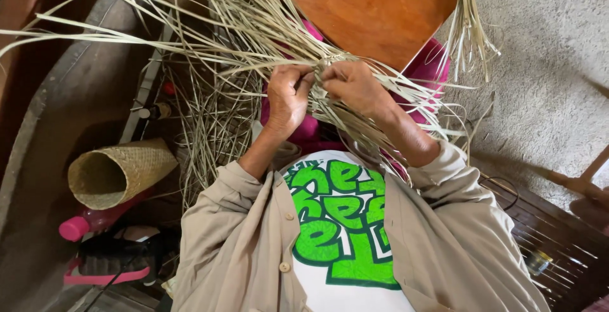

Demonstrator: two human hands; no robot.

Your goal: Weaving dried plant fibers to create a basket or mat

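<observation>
While both sets of fingertips meet, the left hand (pixel 288 99) and right hand (pixel 355 86) pinch pale straw strips (pixel 254 33) fanning beyond the fingers, woven cone basket (pixel 117 172) well apart.

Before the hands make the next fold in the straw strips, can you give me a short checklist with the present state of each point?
1. Left hand closed on the straw strips: ok.
2. Right hand gripping the same bundle, close beside the left hand: ok.
3. Loose ends lying in order: not ok, they fan out to the left and up.
4. Strips clear of the wooden board: not ok, some lie across its edge.
5. Finished woven basket out of the way on the floor: ok.
6. Which strip comes next: cannot tell, the fingers cover the crossing.
</observation>
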